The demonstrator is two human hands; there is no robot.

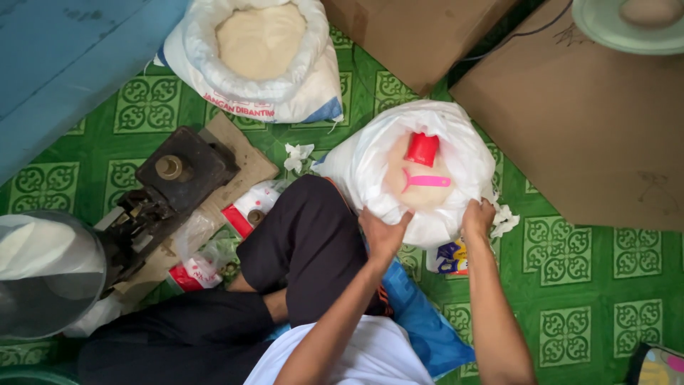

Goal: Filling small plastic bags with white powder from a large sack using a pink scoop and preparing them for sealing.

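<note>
So the person is sitting cross-legged on the green patterned floor point(584, 299), and both hands are on the rolled-down rim of a big white plastic sack of pale flour-like powder point(417, 175), which stands on the floor right in front of their knee. The left hand point(382, 232) has its grip clamped on the near-left edge of the rim, fingers bunched into the plastic; the right hand point(479, 217) is closed over the near-right edge the same way. Inside, on the powder, sit a red plastic cup point(422, 149) and a pink flat scoop point(426, 181). My guess is this thing's heavy and floppy: thin, soft plastic, kinda slippery, with a loose filling that'll shift, so the doubled-up rolled rim looks like the sensible place to hold, both sides at once, or it could sag or tear. A second open white woven sack of the same powder point(260, 57) stands further off at top left, with a red printed strip and a blue corner low on its front. Small red-and-white packets point(246, 210) lie by the knee, next to a black metal press-type tool point(171, 189) on cardboard. Brown cardboard boxes point(584, 121) stand to the right, unlabelled as far as I can see.
</note>
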